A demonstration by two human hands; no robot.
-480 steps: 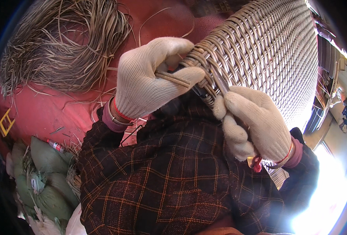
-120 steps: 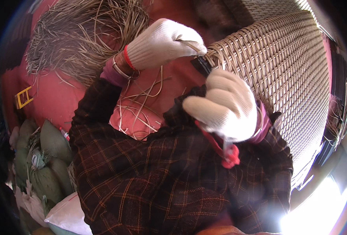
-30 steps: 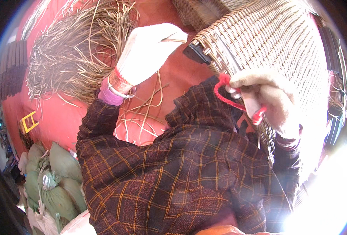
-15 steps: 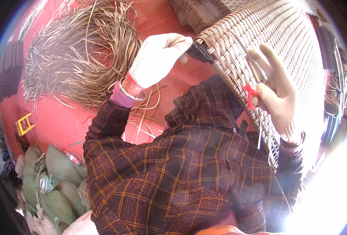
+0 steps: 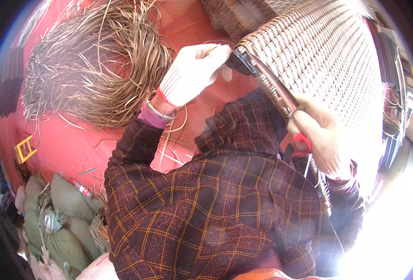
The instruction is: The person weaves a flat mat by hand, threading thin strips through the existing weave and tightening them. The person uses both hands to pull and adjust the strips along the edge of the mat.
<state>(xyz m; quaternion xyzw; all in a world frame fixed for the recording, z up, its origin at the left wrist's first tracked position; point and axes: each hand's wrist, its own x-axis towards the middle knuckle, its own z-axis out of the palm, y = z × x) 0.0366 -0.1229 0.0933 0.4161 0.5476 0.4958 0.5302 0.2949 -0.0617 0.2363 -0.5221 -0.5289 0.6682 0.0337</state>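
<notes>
While I weave:
Panel: wicker panel (image 5: 327, 60) mostly woven.
Left hand (image 5: 192, 77): closed at twelve-o'clock corner.
Right hand (image 5: 320, 135): wrapped round frame edge.
Left: loose strips (image 5: 94, 65), ten o'clock.

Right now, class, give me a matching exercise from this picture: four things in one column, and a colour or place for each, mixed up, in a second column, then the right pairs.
Things:
1. left hand
2. right hand
3. pile of loose strands
4. green sacks

Places:
A. lower left corner
B. on the red floor, upper left
C. at the top corner of the woven panel
D. on the panel's lower edge, a red-handled tool beside it

Pairs: 1-C, 2-D, 3-B, 4-A
</notes>
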